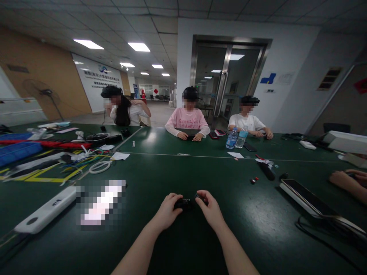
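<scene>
My left hand (168, 210) is closed around a small, glossy black object (186, 204) resting low over the dark green table (183, 175). Its kind is too dark to make out. To the right, my right hand (211, 210) pinches a small dark piece (197, 196) between thumb and fingers; most of that piece is hidden. A narrow gap separates the two things.
On the left lie a white power strip (48, 210), a blurred bright screen (103, 202), cables (99, 167) and blue trays (20, 152). Water bottles (231, 138) stand beyond. A phone-like slab (309, 198) sits at right, near another person's arm (346, 183). Three people sit opposite.
</scene>
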A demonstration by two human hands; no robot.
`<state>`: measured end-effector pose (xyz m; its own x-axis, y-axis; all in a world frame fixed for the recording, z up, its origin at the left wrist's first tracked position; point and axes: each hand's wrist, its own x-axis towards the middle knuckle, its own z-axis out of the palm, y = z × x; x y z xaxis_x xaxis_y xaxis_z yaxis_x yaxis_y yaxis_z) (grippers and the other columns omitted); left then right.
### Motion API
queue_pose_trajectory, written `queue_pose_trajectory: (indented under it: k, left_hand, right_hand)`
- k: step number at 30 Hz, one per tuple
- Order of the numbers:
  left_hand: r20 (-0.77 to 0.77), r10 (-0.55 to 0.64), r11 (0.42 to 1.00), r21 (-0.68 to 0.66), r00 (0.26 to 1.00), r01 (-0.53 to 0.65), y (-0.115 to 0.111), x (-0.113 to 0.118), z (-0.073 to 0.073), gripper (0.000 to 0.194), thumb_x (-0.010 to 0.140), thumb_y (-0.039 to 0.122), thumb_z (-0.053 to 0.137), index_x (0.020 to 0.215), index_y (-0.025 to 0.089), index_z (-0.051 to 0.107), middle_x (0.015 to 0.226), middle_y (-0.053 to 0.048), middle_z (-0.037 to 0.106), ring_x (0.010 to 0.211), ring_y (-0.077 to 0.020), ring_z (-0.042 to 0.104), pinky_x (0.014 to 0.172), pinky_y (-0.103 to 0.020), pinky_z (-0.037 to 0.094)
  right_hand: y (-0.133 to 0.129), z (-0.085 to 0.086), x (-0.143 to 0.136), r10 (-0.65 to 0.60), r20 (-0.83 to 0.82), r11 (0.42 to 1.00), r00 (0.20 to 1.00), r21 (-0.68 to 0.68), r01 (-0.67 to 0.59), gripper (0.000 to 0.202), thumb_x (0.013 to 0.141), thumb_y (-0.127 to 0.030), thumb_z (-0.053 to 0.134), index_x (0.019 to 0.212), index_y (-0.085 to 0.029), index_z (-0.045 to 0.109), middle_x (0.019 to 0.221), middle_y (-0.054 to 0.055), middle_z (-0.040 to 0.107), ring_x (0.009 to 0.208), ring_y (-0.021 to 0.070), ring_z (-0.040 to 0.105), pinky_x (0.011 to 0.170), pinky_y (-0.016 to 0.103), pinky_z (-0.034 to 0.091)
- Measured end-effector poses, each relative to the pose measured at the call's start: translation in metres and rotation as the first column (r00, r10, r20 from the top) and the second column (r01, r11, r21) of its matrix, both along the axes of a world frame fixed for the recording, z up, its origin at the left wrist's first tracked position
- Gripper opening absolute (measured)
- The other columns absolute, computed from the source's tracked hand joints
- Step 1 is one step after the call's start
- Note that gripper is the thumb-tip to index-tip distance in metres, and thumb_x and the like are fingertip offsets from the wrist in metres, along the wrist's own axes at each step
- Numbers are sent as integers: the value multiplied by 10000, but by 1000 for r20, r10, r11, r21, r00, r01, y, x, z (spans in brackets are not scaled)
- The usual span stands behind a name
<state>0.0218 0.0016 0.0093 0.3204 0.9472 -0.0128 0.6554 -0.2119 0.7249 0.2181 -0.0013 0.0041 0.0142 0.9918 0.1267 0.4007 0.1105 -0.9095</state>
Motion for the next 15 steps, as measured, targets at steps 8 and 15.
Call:
queue_pose_trajectory:
  k: [8,15]
  left_hand:
    - [24,7,1000,-25,1000,-6,1,-2,-4,472,747,236,528,1214,243,463,1236,-53,481,1129,-203,453,984,-351,365]
    - [35,-15,999,-41,999,16,1,-5,-3,477,747,236,532,1218,248,456,1239,-50,481,1133,-218,452,973,-364,373]
  right_hand:
    - [3,-3,11,-112,-158,993,981,13,116,289,781,-368,510,1034,-242,570,1045,36,620,996,228,571,835,377,471]
    - [7,-7,21,-154,-275,984,949,50,174,310,764,-360,539,1047,-236,561,1050,45,614,1008,231,565,841,377,477]
